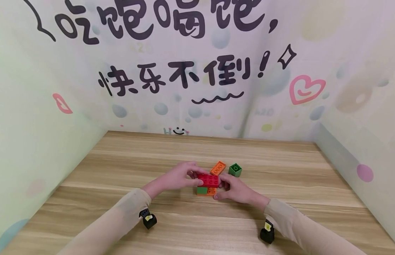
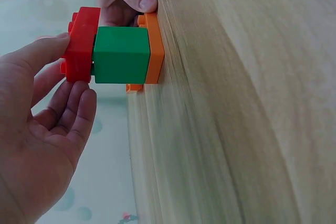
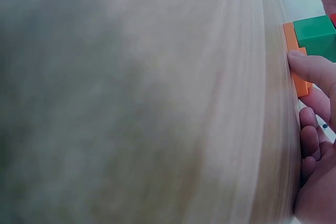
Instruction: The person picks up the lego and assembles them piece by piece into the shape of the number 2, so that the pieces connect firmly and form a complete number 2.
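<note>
My left hand (image 1: pixel 181 177) pinches a red toy building brick (image 2: pixel 81 45) between thumb and fingers. This brick lies over a green brick (image 2: pixel 122 55), with a thin dark gap between the two in the left wrist view. Under the green one is a flat orange brick (image 2: pixel 156 48), resting on the table with the green brick at its left end. At the orange brick's right end, the thumb and fingers of my right hand (image 1: pixel 238 191) pinch its sides. Part of the orange brick's studded top shows in the head view.
Just behind the stack, a loose orange brick (image 1: pixel 218 168) lies with its hollow underside up. To its right sits a loose green brick (image 1: pixel 235 170), also hollow side up. The wooden table (image 1: pixel 136 152) meets a printed wall covering (image 1: pixel 184 117) at the back.
</note>
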`<action>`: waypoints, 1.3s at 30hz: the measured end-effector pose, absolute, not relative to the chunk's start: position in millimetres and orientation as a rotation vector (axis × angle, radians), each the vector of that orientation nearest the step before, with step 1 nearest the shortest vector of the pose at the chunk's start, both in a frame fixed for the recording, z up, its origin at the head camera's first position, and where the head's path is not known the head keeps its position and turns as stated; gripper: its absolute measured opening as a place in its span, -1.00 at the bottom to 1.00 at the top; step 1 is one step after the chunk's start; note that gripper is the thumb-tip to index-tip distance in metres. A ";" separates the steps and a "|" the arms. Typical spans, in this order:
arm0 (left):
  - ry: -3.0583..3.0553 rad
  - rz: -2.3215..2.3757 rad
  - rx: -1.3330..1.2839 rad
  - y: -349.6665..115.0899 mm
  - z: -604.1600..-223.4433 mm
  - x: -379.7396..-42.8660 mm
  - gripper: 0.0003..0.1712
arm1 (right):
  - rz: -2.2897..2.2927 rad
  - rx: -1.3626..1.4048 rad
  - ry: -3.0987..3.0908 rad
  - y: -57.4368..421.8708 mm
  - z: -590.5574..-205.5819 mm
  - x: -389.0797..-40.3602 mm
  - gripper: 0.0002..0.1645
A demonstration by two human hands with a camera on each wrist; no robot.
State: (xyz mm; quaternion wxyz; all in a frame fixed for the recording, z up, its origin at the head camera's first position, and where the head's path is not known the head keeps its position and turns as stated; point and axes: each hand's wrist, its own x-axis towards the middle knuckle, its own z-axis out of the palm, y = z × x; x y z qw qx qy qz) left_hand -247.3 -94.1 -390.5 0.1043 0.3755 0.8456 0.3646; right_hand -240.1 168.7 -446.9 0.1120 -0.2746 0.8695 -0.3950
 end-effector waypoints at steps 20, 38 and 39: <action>2.498 1.084 1.136 -94.3 -393.5 -249.2 -0.58 | -1.221 -0.883 2.527 168.2 -447.8 -240.4 -0.60; 2.481 1.027 1.098 -94.0 -389.4 -252.2 -0.60 | -1.181 -0.822 2.540 168.4 -445.0 -239.8 -0.62; 2.484 1.022 1.099 -94.0 -389.4 -252.5 -0.60 | -1.182 -0.822 2.539 168.4 -444.9 -239.8 -0.62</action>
